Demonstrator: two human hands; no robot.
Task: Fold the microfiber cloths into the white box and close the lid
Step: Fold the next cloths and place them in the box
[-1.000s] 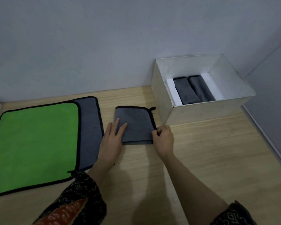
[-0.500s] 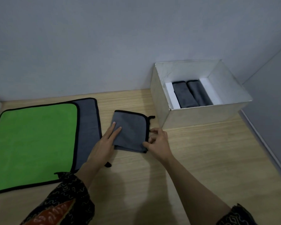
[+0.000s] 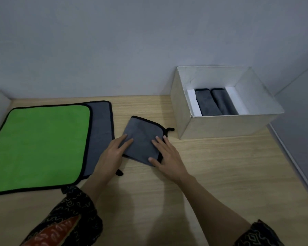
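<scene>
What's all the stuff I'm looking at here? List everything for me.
folded cloth: one, grey with black edging, on the table between the flat cloths and the box
white box: one, white, open, back right of the table
packed cloths: two, grey, folded, side by side inside the box
strips: two, white, flanking the packed cloths
green cloth: one, green with black edging, flat at left
grey cloth: one, grey, flat, partly under the green cloth
table: one, light wood
wall: grey, behind
left hand: fingers flat on the folded cloth's left side
right hand: fingers flat on its right side
sleeves: two, dark patterned, bottom edge
</scene>
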